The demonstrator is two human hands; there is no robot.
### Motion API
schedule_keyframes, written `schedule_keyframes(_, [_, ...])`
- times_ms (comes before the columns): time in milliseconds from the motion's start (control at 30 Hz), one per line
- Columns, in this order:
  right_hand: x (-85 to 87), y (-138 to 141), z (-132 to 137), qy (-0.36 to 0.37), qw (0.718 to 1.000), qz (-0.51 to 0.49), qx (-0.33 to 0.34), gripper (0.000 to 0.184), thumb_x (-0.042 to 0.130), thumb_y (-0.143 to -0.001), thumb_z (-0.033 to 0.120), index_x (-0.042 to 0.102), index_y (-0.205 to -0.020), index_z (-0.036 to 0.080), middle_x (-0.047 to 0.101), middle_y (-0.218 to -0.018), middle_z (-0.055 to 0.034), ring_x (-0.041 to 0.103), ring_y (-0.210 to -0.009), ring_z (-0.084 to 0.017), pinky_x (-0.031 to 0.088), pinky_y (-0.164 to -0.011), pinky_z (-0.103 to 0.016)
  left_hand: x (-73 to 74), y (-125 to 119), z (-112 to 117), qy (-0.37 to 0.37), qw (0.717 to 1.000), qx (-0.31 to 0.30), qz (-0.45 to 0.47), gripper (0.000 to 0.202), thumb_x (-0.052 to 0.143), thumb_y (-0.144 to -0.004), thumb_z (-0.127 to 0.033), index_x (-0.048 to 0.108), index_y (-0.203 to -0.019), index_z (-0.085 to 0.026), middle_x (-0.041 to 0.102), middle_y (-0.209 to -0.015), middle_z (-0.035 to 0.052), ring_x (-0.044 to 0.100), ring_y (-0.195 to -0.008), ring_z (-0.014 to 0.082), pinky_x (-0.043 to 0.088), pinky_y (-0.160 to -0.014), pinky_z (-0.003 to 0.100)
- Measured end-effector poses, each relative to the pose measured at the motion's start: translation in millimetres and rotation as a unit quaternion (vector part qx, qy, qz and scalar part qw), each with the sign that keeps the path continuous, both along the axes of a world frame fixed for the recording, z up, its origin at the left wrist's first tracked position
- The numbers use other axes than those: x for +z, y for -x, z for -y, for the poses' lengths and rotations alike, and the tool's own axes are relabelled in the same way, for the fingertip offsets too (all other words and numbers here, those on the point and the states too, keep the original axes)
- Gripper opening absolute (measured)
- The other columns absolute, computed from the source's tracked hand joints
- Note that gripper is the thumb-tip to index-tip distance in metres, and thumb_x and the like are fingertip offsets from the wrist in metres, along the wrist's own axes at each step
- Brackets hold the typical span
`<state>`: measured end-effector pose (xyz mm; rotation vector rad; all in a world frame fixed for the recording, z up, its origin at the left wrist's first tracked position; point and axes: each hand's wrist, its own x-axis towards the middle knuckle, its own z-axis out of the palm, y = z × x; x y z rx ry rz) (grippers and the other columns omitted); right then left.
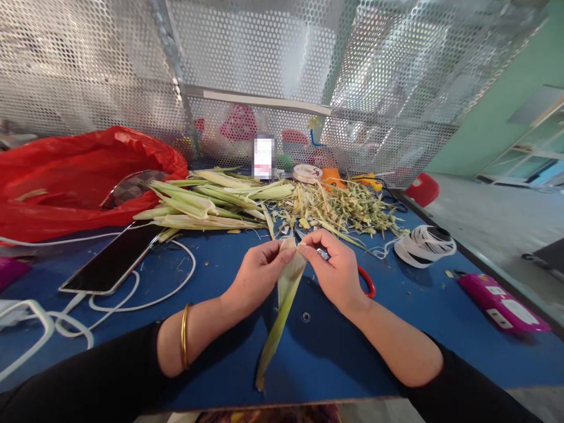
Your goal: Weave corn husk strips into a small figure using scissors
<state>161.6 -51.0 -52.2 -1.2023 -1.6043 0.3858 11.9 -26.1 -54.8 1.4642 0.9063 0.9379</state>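
A long pale green leaf strip (282, 311) hangs from both my hands over the blue table (211, 264). My left hand (255, 276) pinches its upper end from the left, fingers closed. My right hand (335, 267) pinches the same end from the right, fingers closed. The strip's tip reaches down near the table's front edge. Just beyond my hands lie a pile of whole green leaves (207, 202) and a heap of cut scraps (339, 208). A red scissor handle (368, 282) shows under my right wrist.
A red plastic bag (66, 176) fills the left. A phone (112, 258) with white cables (145, 299) lies at left. A white tape coil (425, 241) and a pink device (502, 302) sit at right. Perforated metal screen (264, 70) stands behind.
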Motion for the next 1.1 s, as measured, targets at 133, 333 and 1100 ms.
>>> schedule_keyframes(133, [0.3,0.4,-0.4,0.0,1.0,0.004,0.011,0.009,0.057,-0.085,0.019,0.056,-0.076,0.02,0.056,-0.069,0.0025,0.051,-0.064,-0.012,0.043,-0.063,-0.024,-5.1,0.4,-1.1,0.017,1.0,0.014,-0.017,0.03,0.055,-0.08,-0.043,0.055,-0.07,-0.015,0.043,-0.06,-0.0042,0.037,-0.056,0.0085,0.03,-0.05,0.02])
schedule_keyframes(333, [1.8,0.7,1.3,-0.037,0.996,0.019,0.077,0.009,0.056,-0.087,0.022,0.056,-0.078,0.02,0.059,-0.076,0.0,0.054,-0.073,-0.014,0.043,-0.072,-0.027,-4.8,1.4,-4.0,0.029,0.999,0.036,-0.007,0.031,0.057,-0.078,-0.046,0.057,-0.072,-0.016,0.051,-0.062,-0.0027,0.041,-0.057,0.0091,0.032,-0.049,0.019])
schedule_keyframes(1100, [-0.3,3.2,-0.2,0.047,0.997,-0.028,0.05,0.006,0.064,-0.079,0.024,0.059,-0.078,0.02,0.061,-0.073,0.0009,0.055,-0.067,-0.014,0.044,-0.066,-0.026,-1.0,3.3,-4.2,-0.102,0.982,0.096,-0.128,0.024,0.05,-0.082,-0.037,0.058,-0.072,-0.016,0.055,-0.066,-0.003,0.045,-0.064,0.0116,0.036,-0.058,0.022])
